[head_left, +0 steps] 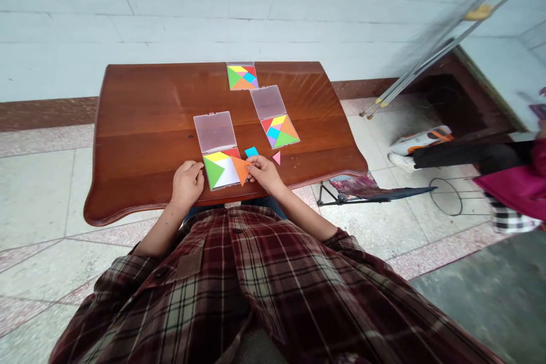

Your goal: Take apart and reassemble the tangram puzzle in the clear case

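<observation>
Right hand (pixel 265 173): fingertips pinching orange triangle (pixel 242 169) at right edge of near tray (pixel 222 170). Left hand (pixel 186 183): curled, possibly pressing tray's left edge; fingertips hidden. Loose near the right hand: blue piece (pixel 251 152), pink triangle (pixel 277 157). Far: two filled trays (pixel 280 131) (pixel 242 77). Left half of table (pixel 140 131): bare wood.

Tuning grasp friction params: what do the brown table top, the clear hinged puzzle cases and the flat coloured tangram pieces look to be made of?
Brown table top: likely varnished wood; grain lines, glossy reflections.
Clear hinged puzzle case lid: looks like thin translucent plastic, slightly frosted; table colour shows through.
Flat orange triangle piece, pinched by the right hand: probably matte plastic or foam; flat saturated colour, no glare. Cannot tell which.
Left hand rests at the case's edge.
</observation>
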Demonstrator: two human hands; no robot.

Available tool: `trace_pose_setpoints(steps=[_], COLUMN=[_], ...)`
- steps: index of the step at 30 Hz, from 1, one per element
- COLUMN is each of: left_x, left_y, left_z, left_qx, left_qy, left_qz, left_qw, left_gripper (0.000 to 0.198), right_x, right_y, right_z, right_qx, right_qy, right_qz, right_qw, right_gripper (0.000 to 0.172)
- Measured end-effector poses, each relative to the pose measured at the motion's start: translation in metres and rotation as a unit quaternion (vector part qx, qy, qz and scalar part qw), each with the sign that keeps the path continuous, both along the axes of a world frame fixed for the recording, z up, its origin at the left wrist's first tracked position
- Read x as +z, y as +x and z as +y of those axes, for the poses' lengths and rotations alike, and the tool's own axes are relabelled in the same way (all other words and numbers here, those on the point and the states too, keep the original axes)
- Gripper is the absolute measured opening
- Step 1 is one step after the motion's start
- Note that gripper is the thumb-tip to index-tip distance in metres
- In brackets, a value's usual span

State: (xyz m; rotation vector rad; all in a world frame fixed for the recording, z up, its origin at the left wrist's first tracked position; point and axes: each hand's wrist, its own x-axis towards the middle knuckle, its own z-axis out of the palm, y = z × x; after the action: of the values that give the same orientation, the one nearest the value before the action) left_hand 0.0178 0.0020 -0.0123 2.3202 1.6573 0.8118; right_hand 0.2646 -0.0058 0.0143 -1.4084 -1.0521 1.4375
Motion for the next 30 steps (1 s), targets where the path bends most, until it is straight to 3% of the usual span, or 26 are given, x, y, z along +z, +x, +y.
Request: trace_pose_setpoints(steps=[7, 12, 21, 25, 30], left_x=[0.005, 0.004, 0.008, 0.015, 0.026], left_y=[0.001, 0.002, 0.001, 0.011, 0.027], left_z=[-0.001, -0.001, -0.006, -0.018, -0.025], left_qx=[-0.002, -0.002, 0.01, -0.049, -0.119], left_qy=[-0.005, -0.007, 0.005, 0.009, -0.047], left_qz=[-0.003, -0.006, -0.038, -0.014, 0.024], left_qw=[1.0, 1.0, 0.999, 0.999, 0.991], left_gripper=[0.028, 0.027, 0.029, 0.029, 0.03], right_x=[0.004, 0.016, 0.028, 0.03, 0.029], right_y=[0.005, 0.006, -0.003, -0.015, -0.027], right_z=[-0.005, -0.014, -0.017, -0.02, -0.025], right_qx=[-0.072, -0.056, -0.02, 0.016, 0.025], right_qy=[-0.078, -0.172, -0.176, -0.196, -0.22], right_qz=[0.106, 0.179, 0.089, 0.069, 0.075], right_qw=[0.989, 0.967, 0.98, 0.978, 0.972], right_gripper=[0.033, 0.029, 0.016, 0.015, 0.014])
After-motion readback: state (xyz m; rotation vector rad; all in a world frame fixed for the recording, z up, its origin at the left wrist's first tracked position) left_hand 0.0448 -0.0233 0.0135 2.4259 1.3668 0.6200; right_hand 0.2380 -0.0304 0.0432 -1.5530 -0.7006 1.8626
